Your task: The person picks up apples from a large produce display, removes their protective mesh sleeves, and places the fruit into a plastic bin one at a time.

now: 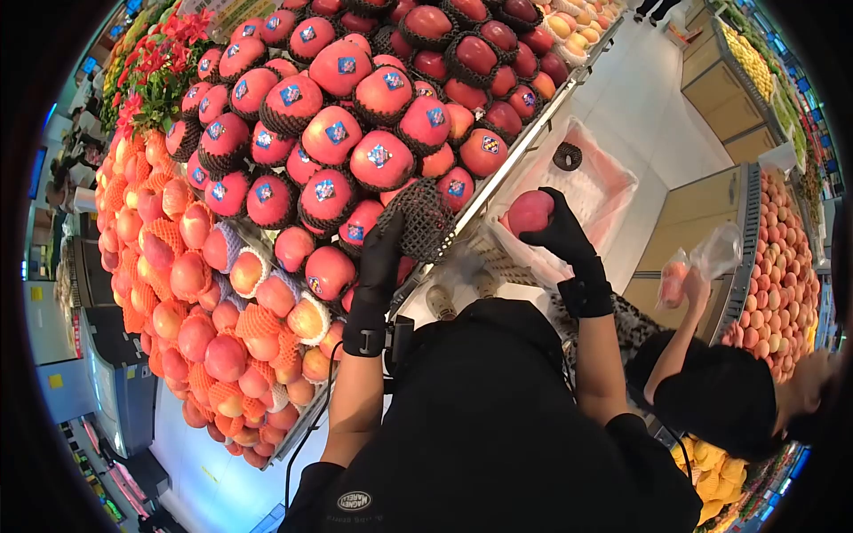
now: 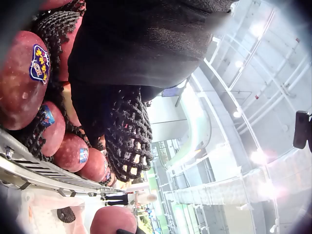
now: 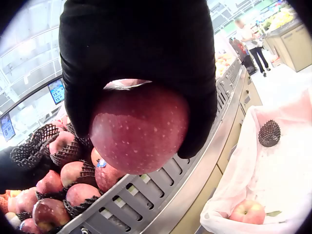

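Note:
My black-gloved left hand (image 1: 380, 262) pinches a black foam fruit net (image 1: 418, 222) over the front of the apple pile. Light shows through its mesh in the left wrist view, where the net (image 2: 127, 136) hangs beside the dark glove. To the right, past the display's rail, my gloved right hand (image 1: 570, 238) grips a bare red apple (image 1: 530, 214). Seen from the right wrist, thumb and fingers curl around both sides of that apple (image 3: 139, 129). Stickered red apples (image 1: 379, 160), many in black nets, are heaped just beyond the left hand.
Right of the display's metal rail (image 1: 524, 147) stands a pink-lined box (image 1: 613, 191) with a black net (image 1: 567, 156) and an apple (image 3: 247, 212) inside. Nearby at right, a person (image 1: 711, 391) holds a plastic bag (image 1: 715, 250). Peaches (image 1: 771, 275) fill another stand.

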Available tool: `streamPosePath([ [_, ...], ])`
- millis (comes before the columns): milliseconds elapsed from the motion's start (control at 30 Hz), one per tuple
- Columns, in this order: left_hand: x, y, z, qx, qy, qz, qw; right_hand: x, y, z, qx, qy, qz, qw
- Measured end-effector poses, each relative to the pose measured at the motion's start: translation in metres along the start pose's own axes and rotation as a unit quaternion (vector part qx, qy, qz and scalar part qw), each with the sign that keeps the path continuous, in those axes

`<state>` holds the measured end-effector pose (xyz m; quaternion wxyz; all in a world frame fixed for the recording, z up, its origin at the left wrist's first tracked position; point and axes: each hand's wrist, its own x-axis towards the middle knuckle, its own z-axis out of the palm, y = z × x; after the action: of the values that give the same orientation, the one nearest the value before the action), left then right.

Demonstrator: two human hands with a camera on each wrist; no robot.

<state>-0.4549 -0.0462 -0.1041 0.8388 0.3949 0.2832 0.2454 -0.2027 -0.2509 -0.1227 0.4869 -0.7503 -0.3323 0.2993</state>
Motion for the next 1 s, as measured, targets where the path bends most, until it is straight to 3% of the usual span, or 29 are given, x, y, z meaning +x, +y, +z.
streamPosePath([
  [133,-0.011,0.015,0.008,0.089,0.079,-0.01,0.993,0.014,0.019,-0.004,-0.016,-0.011,0.015,1.0],
  [333,-0.012,0.006,0.005,0.004,0.089,-0.003,0.996,0.032,0.045,-0.015,-0.022,-0.014,0.037,0.999],
  [533,-0.016,0.002,0.016,0.085,0.154,0.009,0.984,0.044,0.085,-0.033,-0.022,-0.015,0.074,0.997],
  [1000,-0.02,-0.028,0.032,0.118,0.189,0.036,0.974,0.049,0.229,-0.056,-0.105,-0.01,0.15,0.983],
])
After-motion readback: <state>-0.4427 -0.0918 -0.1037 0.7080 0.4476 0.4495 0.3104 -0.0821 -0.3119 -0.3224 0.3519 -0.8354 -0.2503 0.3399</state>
